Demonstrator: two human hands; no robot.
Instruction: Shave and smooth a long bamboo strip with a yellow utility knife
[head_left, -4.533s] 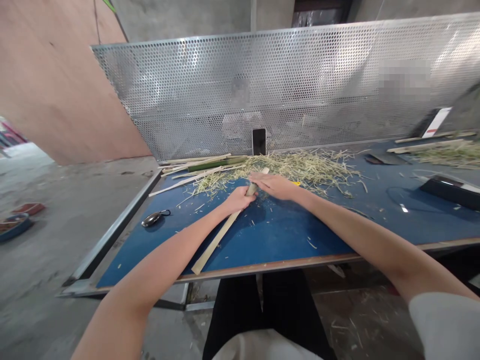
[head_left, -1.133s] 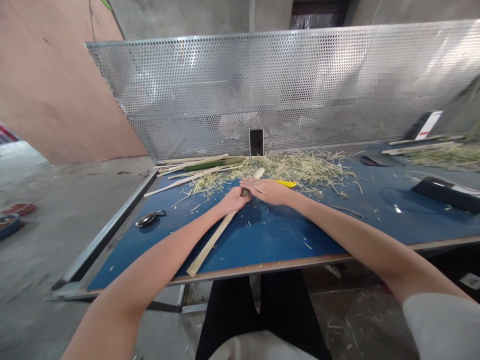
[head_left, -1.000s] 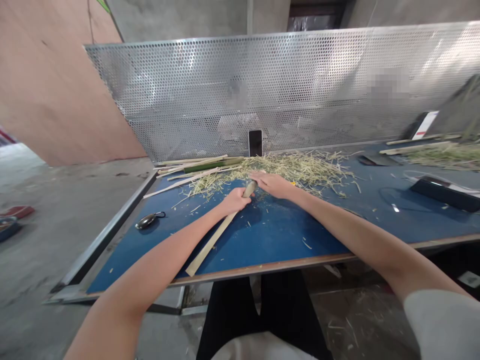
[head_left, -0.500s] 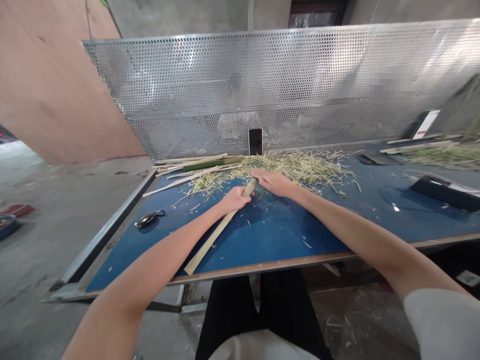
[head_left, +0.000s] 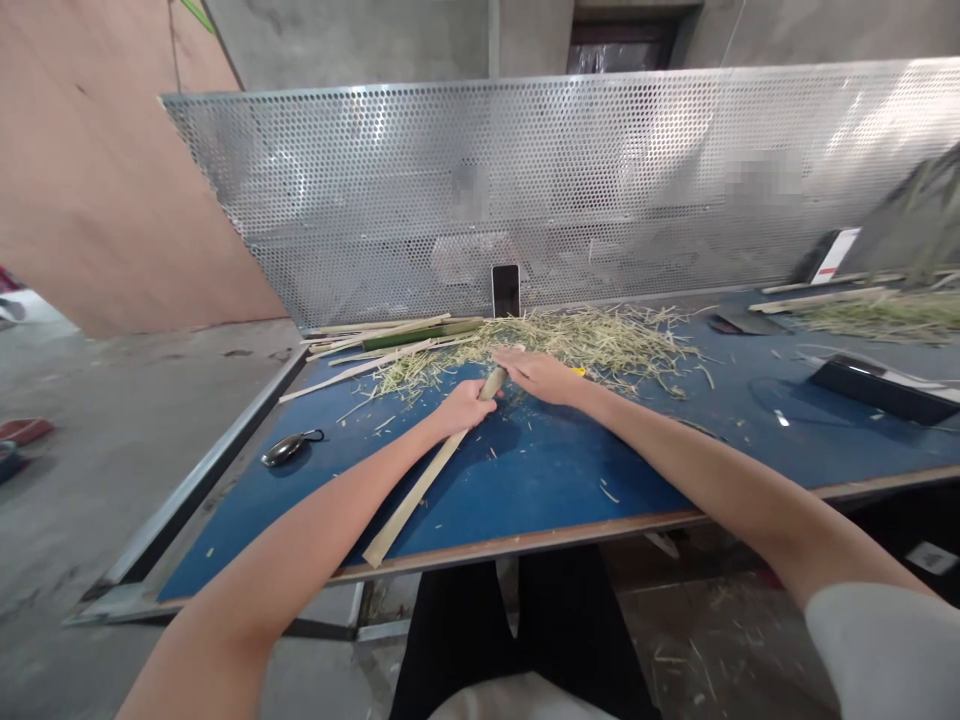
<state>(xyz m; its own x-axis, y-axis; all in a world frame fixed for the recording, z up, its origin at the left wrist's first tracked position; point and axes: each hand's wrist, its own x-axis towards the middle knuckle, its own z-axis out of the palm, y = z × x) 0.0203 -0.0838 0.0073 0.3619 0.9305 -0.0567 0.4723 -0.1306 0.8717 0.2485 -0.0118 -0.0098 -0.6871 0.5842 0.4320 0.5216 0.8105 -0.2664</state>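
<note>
A long, pale bamboo strip [head_left: 416,500] slants over the blue table, its near end at the front edge. My left hand [head_left: 463,406] is closed around its upper part, thumb on top. A broader piece of the strip shows between my two hands. My right hand [head_left: 541,375] is closed over the strip's far end, the fingers together and bent across it. Its palm side is hidden, so I cannot see whether a tool is under it. Just beyond both hands lies a heap of thin bamboo shavings [head_left: 600,340].
Bamboo strips and a green bamboo piece [head_left: 420,333] lie at the back left. A phone [head_left: 506,290] leans on the perforated metal panel [head_left: 375,200]. A dark oval object with a loop [head_left: 285,450] rests at left, a black box-like device [head_left: 877,388] at right.
The view has tilted slightly, so everything sits a little lower and further left. Both hands keep their hold on the strip, with hardly any shift between them.
</note>
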